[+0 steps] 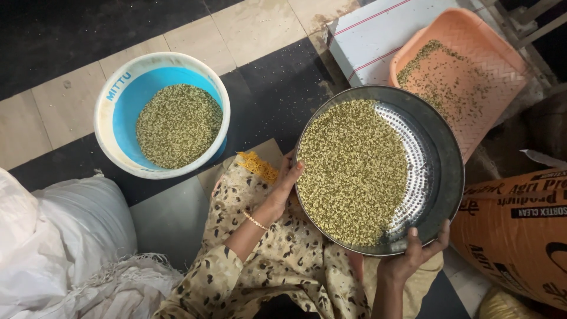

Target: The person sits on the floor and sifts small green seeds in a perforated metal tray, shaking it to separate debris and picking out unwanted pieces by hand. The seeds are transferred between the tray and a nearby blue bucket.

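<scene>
Both hands held a round metal sieve (434, 171) of green-yellow grain tilted over the lap: left hand (284, 180) clasped its nine-o'clock rim, right hand (413, 254) its five-o'clock rim. A blue bucket (121, 112) sat at ten o'clock, an orange tray (502, 65) touching at one; floor (277, 88) between.

A big orange sack (517, 236) lies at the right edge, just beside the round metal sieve (440, 171). It is fat and full, with black writing and a small black label strip on it. A white sack (59, 236) sits at the lower left, soft and bulging, with a frayed open edge. A flat white box (378, 35) with thin red lines lies at the top, partly under the orange tray (508, 65). The white and blue bucket (112, 112) has blue letters on its rim.
</scene>
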